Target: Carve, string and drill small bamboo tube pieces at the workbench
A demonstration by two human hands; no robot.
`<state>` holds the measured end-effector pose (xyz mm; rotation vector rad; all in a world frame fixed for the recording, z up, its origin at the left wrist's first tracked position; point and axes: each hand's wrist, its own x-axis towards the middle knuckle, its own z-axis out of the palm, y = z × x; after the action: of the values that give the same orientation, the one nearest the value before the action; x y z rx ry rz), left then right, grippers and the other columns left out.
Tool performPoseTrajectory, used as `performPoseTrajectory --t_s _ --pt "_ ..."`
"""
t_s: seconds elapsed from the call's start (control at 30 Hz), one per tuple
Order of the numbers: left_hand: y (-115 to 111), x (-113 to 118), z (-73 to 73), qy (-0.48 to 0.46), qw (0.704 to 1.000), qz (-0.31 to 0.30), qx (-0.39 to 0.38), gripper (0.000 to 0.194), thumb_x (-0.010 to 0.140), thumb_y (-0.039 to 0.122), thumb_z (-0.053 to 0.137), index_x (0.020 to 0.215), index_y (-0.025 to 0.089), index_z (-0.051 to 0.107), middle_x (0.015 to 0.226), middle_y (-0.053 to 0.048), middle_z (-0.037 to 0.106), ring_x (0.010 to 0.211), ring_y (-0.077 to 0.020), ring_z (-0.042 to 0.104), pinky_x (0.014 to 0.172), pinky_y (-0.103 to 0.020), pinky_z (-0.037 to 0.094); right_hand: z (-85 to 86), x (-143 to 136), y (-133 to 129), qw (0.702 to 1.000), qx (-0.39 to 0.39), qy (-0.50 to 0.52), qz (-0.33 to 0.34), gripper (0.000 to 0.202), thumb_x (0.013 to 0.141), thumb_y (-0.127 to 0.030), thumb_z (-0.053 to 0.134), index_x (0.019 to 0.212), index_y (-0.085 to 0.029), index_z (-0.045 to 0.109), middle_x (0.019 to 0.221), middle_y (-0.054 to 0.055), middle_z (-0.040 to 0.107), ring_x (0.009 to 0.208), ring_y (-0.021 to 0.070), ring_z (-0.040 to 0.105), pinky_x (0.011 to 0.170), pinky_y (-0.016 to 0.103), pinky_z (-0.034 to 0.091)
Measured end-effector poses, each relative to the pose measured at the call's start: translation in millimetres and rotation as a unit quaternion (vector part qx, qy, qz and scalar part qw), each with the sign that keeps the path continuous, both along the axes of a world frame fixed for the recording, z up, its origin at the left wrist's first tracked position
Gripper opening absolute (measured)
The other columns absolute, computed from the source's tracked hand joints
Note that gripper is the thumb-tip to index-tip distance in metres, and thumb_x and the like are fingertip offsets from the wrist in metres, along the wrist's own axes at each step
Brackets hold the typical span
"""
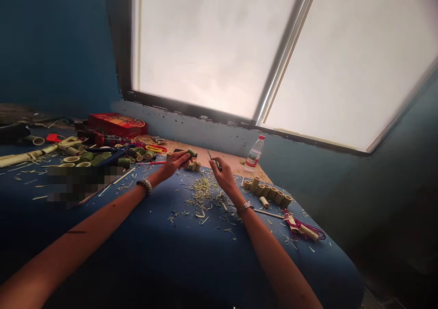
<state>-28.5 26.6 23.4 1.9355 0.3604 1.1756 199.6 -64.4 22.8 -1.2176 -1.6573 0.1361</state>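
Observation:
My left hand (175,162) pinches a short green bamboo piece (192,153) above the table. To its right, my right hand (221,171) is closed around a small knife (219,164), its blade pointing up and to the left. Knife and bamboo are apart. Below and between both hands lies a heap of pale green shavings (202,189). Short peeled bamboo pieces (195,166) stand just behind the heap, partly hidden by my left hand.
Peeled bamboo cylinders (270,192) and a water bottle (253,155) stand at the right, with purple cord (315,230) nearer the edge. On the left are green bamboo pieces (99,158), tools and a red box (116,124). A window wall rises behind the blue table (164,245).

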Motion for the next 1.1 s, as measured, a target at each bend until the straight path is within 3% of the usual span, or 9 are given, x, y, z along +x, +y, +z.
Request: performPoseTrajectory --t_s 0.17,0.27,0.47,0.77,1.1 --pt "-8.6 5.4 -3.5 0.126 0.970 0.065 0.199 0.040 0.100 0.053 0.053 0.087 0.017 0.064 0.087 -0.006 0.062 0.076 -0.0164 0.055 0.067 -0.026 0.042 0.4 -11.9 -4.3 0.995 -0.026 0.068 0.064 0.045 0.089 -0.061 0.058 0.098 -0.018 0.064 0.067 -0.005 0.046 0.061 0.0130 0.042 0.058 0.025 0.034" --pt "-12.0 6.7 -2.8 0.155 0.947 0.087 0.267 0.036 0.102 0.050 0.050 0.090 0.018 0.064 0.095 -0.009 0.064 0.080 -0.0181 0.059 0.071 -0.028 0.042 3.1 -10.2 -5.6 0.994 -0.019 0.082 0.067 0.043 0.085 -0.059 0.061 0.099 -0.018 0.063 0.067 -0.005 0.047 0.060 0.0129 0.042 0.057 0.025 0.035" --pt "-18.2 6.9 0.6 0.185 0.928 0.063 0.317 0.035 0.104 0.043 0.046 0.089 0.020 0.067 0.080 -0.005 0.064 0.063 -0.0150 0.054 0.061 -0.027 0.035 3.4 -13.5 -9.0 0.997 0.003 0.056 0.059 0.037 0.086 -0.054 0.061 0.097 -0.019 0.063 0.068 -0.003 0.052 0.058 0.0121 0.041 0.057 0.025 0.035" --pt "-18.6 13.5 -4.9 0.190 0.878 0.195 0.394 0.031 0.099 0.042 0.055 0.079 0.021 0.066 0.073 -0.004 0.064 0.067 -0.0164 0.058 0.058 -0.027 0.029 2.9 -14.5 -9.9 0.999 -0.009 0.014 0.042 0.036 0.088 -0.053 0.059 0.086 -0.018 0.065 0.069 0.000 0.057 0.063 0.0144 0.049 0.060 0.026 0.038" --pt "-24.5 22.6 -5.8 0.200 0.864 0.198 0.418 0.034 0.099 0.041 0.055 0.077 0.019 0.068 0.069 -0.005 0.060 0.064 -0.0169 0.056 0.062 -0.029 0.033 -1.8 -15.5 -6.4 0.999 -0.020 0.013 0.022 0.036 0.084 -0.054 0.061 0.081 -0.018 0.062 0.068 0.000 0.056 0.065 0.0149 0.047 0.062 0.026 0.036"
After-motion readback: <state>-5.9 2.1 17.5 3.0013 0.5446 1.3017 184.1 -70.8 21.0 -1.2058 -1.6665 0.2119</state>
